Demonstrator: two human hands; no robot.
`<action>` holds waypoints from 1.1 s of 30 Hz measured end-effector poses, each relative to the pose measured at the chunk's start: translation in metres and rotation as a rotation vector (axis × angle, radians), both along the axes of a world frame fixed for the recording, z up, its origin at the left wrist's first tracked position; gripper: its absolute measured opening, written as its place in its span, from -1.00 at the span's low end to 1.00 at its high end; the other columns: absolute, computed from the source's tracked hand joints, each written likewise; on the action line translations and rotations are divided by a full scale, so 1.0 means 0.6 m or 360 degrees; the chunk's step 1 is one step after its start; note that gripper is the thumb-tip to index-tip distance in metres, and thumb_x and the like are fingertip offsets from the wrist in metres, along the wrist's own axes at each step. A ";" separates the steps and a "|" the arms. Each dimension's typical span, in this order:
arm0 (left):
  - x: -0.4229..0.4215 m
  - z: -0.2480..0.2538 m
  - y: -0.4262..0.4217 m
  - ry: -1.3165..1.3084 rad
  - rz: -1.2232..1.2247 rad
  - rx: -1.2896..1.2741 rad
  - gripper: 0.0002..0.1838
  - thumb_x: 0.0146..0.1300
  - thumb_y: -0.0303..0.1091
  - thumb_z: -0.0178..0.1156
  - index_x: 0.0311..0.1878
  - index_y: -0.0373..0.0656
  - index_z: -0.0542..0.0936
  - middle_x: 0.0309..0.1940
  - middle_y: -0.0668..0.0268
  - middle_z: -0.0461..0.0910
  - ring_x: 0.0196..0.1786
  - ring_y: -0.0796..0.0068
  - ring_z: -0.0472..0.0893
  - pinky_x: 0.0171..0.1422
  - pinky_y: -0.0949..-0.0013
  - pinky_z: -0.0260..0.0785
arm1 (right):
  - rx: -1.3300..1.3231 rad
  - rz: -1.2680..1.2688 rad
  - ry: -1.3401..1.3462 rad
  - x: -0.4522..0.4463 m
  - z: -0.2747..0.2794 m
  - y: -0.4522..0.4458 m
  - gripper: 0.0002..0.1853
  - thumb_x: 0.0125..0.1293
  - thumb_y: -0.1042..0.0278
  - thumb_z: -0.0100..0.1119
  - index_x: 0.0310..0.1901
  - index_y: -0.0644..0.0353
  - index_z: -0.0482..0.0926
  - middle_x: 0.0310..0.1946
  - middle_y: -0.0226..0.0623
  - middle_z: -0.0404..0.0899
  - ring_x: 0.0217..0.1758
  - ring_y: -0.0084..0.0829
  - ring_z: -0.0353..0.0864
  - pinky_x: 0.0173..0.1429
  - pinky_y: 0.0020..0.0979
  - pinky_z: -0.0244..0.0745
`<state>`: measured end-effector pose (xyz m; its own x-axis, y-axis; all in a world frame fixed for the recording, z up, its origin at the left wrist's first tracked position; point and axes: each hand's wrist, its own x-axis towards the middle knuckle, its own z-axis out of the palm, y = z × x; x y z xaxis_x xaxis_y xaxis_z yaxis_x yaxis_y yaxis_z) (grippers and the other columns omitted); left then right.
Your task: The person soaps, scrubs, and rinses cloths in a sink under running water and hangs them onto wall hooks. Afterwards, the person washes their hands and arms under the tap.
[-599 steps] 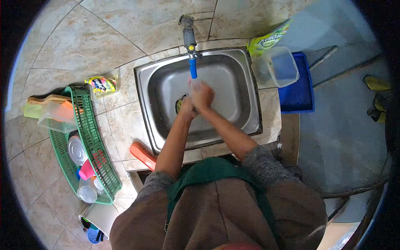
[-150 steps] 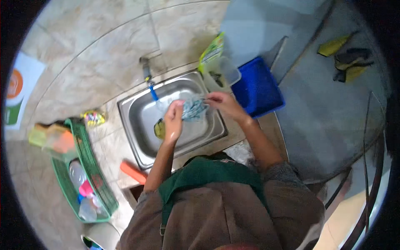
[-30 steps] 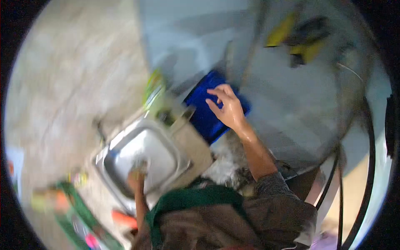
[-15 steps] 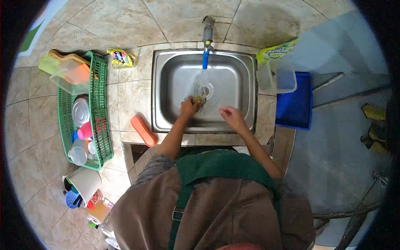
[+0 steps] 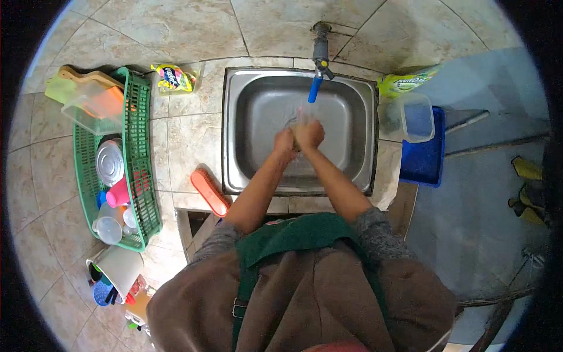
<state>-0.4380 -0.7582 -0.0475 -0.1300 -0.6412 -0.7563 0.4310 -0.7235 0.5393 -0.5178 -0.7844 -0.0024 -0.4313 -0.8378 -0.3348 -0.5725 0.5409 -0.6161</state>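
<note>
Yellowish-green piece [image 5: 297,146], small, lay between the person's hands above the basin; mostly covered, so its full shape and material could not be made out. Left hand [image 5: 284,141] curled against it from the 9 o'clock side, right hand [image 5: 311,134] bent over it from 3. The right was blurred; could not tell whether either hand was clenched on the piece or merely cupped about it. Pale water [image 5: 304,115] fell on them from 12 o'clock, out of a smooth blue nozzle [image 5: 314,89] fitted to a dull grey tap [image 5: 321,53]. Around them, the stainless steel sink [image 5: 347,141]: rounded corners, flat shiny rim, set in mottled beige tile. At 8 o'clock, just beside the rim, an orange brush [image 5: 209,192], long oval, lying aslant. At 10, a glossy yellow packet [image 5: 173,78]. At 9, well apart, a green plastic basket [image 5: 136,135], lattice-walled, bearing a ridged round metal piece [image 5: 109,163] and a pink cup [image 5: 119,192]. At 2, a crinkled green-yellow pouch [image 5: 407,82]; near 3, a clear thin-walled tub [image 5: 418,117], with a blue tray [image 5: 423,161] below it. At 6, the person's green apron [image 5: 293,240] over brown cloth.
</note>
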 end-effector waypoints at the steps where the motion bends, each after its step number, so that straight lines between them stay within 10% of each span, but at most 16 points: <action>1: 0.008 -0.008 -0.021 0.0014 -0.0048 -0.0017 -0.61 0.36 -0.13 -0.06 -0.05 -0.31 0.50 -0.22 0.14 0.55 -0.24 0.30 0.56 -0.19 0.25 0.44 | -0.0097 -0.0018 0.0045 0.009 -0.012 -0.005 -0.47 0.28 -0.14 -0.03 -0.18 0.26 0.61 -0.17 0.14 0.58 -0.09 0.11 0.57 -0.03 -0.01 0.42; 10: 0.027 -0.067 -0.075 -0.0052 -0.0189 -0.0155 -0.71 0.31 -0.25 -0.03 -0.13 -0.29 0.53 -0.30 0.16 0.59 -0.31 0.26 0.58 -0.23 0.19 0.43 | -0.0591 0.0012 0.0104 0.059 -0.018 0.022 -0.44 0.25 -0.14 -0.01 -0.44 0.32 0.61 -0.45 0.08 0.60 -0.24 0.05 0.60 -0.14 -0.01 0.40; 14: -0.025 -0.126 -0.037 -0.0093 0.0190 0.0235 -0.58 0.34 -0.16 -0.07 -0.07 -0.39 0.51 -0.24 0.06 0.59 -0.30 0.17 0.59 -0.24 0.17 0.43 | -0.0022 -0.0111 -0.0204 -0.011 -0.070 -0.018 -0.46 0.28 -0.11 -0.03 -0.44 0.30 0.60 -0.42 0.12 0.60 -0.23 0.00 0.61 -0.13 -0.03 0.41; 16: 0.008 -0.067 -0.075 -0.0832 -0.1056 -0.0461 -0.58 0.33 -0.15 -0.07 -0.07 -0.39 0.50 -0.25 0.06 0.59 -0.29 0.18 0.59 -0.24 0.18 0.42 | 0.0038 -0.0228 -0.0101 0.016 -0.064 -0.008 -0.47 0.28 -0.10 -0.03 -0.40 0.32 0.60 -0.39 0.12 0.60 -0.18 0.01 0.60 -0.09 -0.02 0.39; 18: 0.023 -0.075 -0.084 -0.0927 -0.1276 -0.0629 -0.56 0.33 -0.12 -0.07 -0.06 -0.36 0.50 -0.24 0.07 0.59 -0.27 0.19 0.59 -0.25 0.18 0.42 | -0.0090 -0.0214 -0.0047 0.042 -0.032 0.007 -0.47 0.28 -0.10 -0.03 -0.35 0.34 0.58 -0.36 0.12 0.60 -0.15 0.04 0.59 -0.07 -0.01 0.39; 23: -0.016 -0.039 -0.032 -0.0039 0.0139 0.0177 -0.56 0.34 -0.03 -0.06 -0.04 -0.23 0.53 -0.18 0.18 0.61 -0.19 0.29 0.60 -0.24 0.17 0.43 | 0.0068 0.0196 -0.0021 -0.034 -0.052 -0.047 -0.44 0.31 -0.13 -0.07 -0.29 0.35 0.54 -0.34 0.10 0.58 -0.19 0.08 0.57 -0.14 0.00 0.40; 26: 0.051 -0.010 -0.055 0.0513 -0.0127 -0.0031 -0.56 0.38 -0.06 -0.07 0.09 -0.23 0.46 -0.15 0.22 0.58 -0.09 0.34 0.57 0.01 0.16 0.42 | -0.0081 0.0120 0.0110 -0.024 -0.152 -0.039 -0.53 0.32 -0.06 -0.02 -0.33 0.28 0.53 -0.41 -0.08 0.59 -0.32 -0.12 0.60 -0.26 -0.12 0.42; 28: 0.084 0.040 -0.061 0.0596 -0.0188 0.0038 -0.54 0.34 -0.05 0.02 0.09 -0.24 0.47 -0.14 0.22 0.58 -0.06 0.38 0.54 0.07 0.23 0.38 | 0.0112 -0.0262 -0.1238 -0.046 -0.145 -0.029 -0.56 0.30 -0.03 0.08 -0.16 0.27 0.56 -0.31 -0.16 0.60 -0.25 -0.26 0.60 -0.13 -0.22 0.44; 30: 0.100 0.053 -0.057 0.0358 -0.0338 -0.0060 -0.55 0.31 -0.05 0.10 0.06 -0.24 0.50 -0.19 0.26 0.58 -0.11 0.43 0.53 0.06 0.31 0.35 | 0.0275 -0.0169 -0.1714 -0.088 -0.116 -0.023 -0.58 0.27 0.03 0.16 -0.07 0.25 0.57 -0.25 -0.25 0.60 -0.23 -0.36 0.59 -0.09 -0.30 0.46; 33: 0.113 0.046 -0.038 -0.0325 -0.0483 -0.0417 -0.60 0.29 -0.05 0.16 -0.03 -0.20 0.57 -0.32 0.36 0.57 -0.24 0.51 0.51 -0.05 0.40 0.33 | 0.0394 0.0458 -0.1085 -0.129 -0.030 -0.017 -0.63 0.23 0.14 0.23 -0.07 0.24 0.57 -0.25 -0.31 0.60 -0.27 -0.44 0.59 -0.13 -0.35 0.48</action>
